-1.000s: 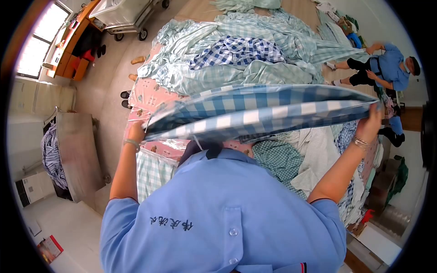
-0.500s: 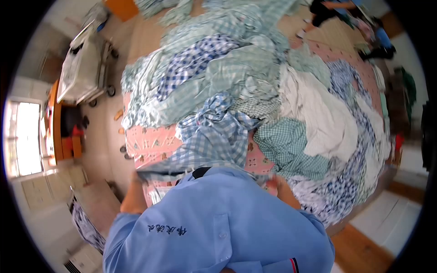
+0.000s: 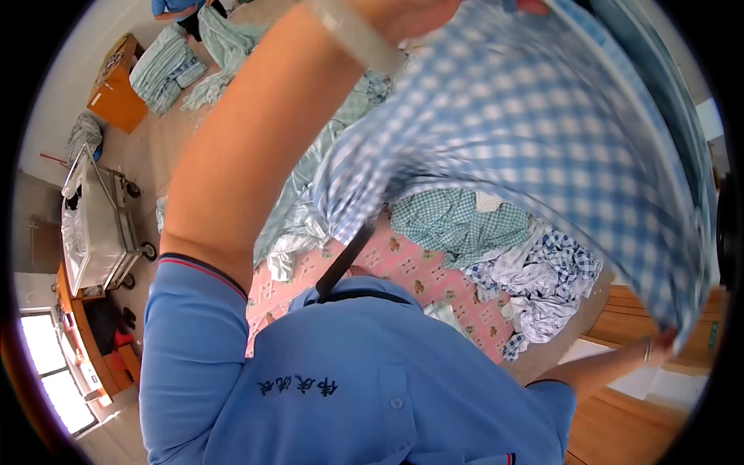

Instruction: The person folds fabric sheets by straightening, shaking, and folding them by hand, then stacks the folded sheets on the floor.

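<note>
A large blue-and-white checked cloth point(image 3: 527, 132) is spread through the air in front of me, blurred by motion, with a pale blue edge along its far side. My left hand point(image 3: 422, 17) is raised at the top of the view, partly cut off, its fingers closed on the cloth's upper edge. Low on the right, my right hand point(image 3: 660, 346) grips a lower corner of the same cloth. Beneath it lie a crumpled green checked cloth point(image 3: 442, 225) and a heap of white and dark-blue checked cloths point(image 3: 550, 283), on a pink flowered cover point(image 3: 465, 310).
Pale green cloths point(image 3: 294, 209) lie partly hidden behind my left arm. A wheeled cart point(image 3: 101, 225) stands at the left, near an orange cabinet point(image 3: 116, 97) and a folded stack of cloth point(image 3: 164, 70). Another person point(image 3: 174, 8) is at the top left. Wooden furniture point(image 3: 643, 318) stands at the right.
Both hands have moved from low by my waist, up and outward, lifting the blue-and-white checked cloth off the pink cover into the air. My view has turned to the right.
</note>
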